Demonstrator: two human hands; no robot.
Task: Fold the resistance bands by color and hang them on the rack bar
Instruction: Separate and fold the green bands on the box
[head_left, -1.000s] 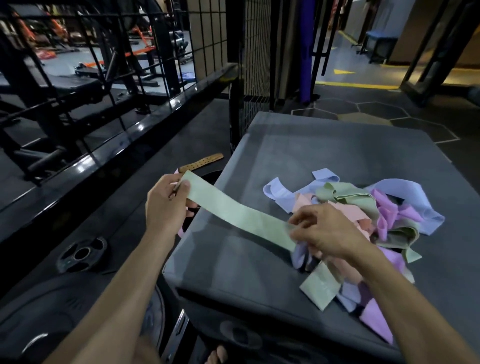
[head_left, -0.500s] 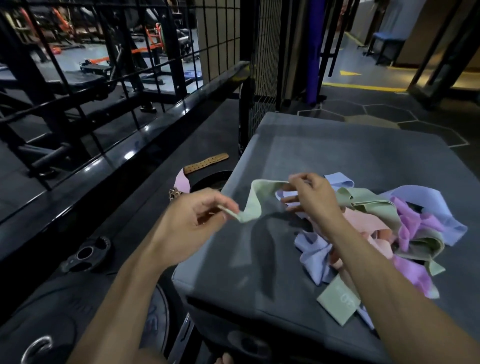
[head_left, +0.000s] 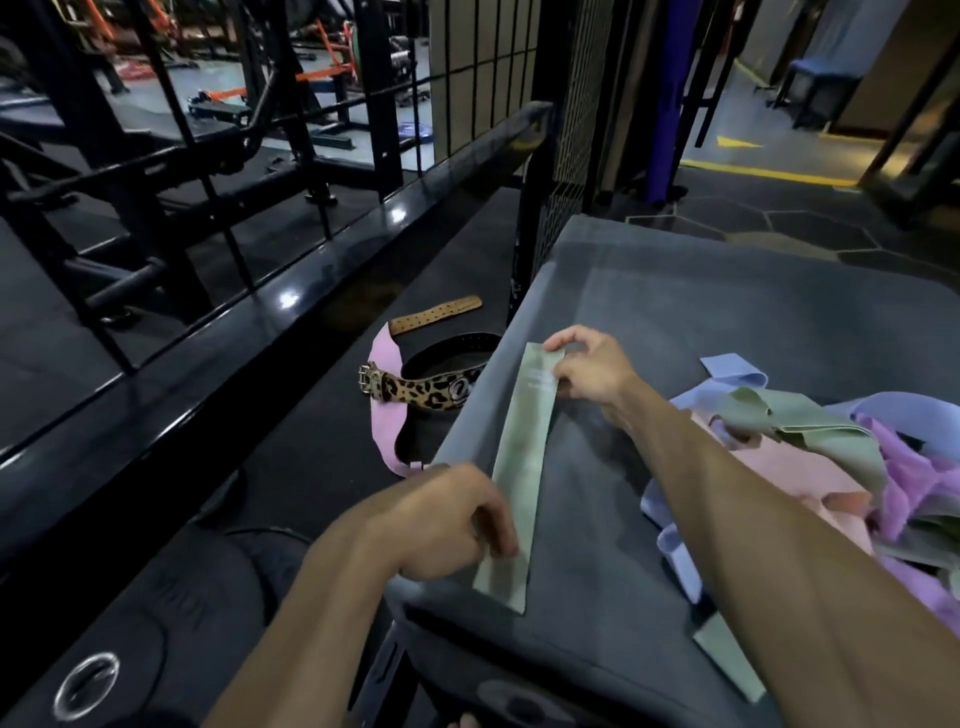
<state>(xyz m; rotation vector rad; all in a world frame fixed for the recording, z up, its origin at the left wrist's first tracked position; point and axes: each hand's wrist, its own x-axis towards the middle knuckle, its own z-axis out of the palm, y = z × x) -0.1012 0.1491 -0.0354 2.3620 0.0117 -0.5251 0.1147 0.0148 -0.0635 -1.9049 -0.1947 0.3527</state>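
Note:
A pale green resistance band (head_left: 522, 467) lies flat and straight on the grey padded box (head_left: 701, 322), running from near to far along its left side. My left hand (head_left: 447, 525) holds the band's near end with curled fingers. My right hand (head_left: 589, 369) pinches its far end, where white print shows. A tangled pile of bands (head_left: 810, 467) in blue, pink, purple and green sits on the box's right part, behind my right forearm. The black rack bar (head_left: 322, 291) runs diagonally on the left.
On the floor left of the box lie a leopard-print lifting belt (head_left: 415, 392), a pink band (head_left: 387, 415) and a tan belt strap (head_left: 434, 317). Black weight plates (head_left: 88, 686) are at the lower left. A wire mesh panel (head_left: 566, 156) stands behind the box.
The green band was bunched between my hands in the air; now it is stretched out flat on the box, my left hand at the near end and my right hand at the far end.

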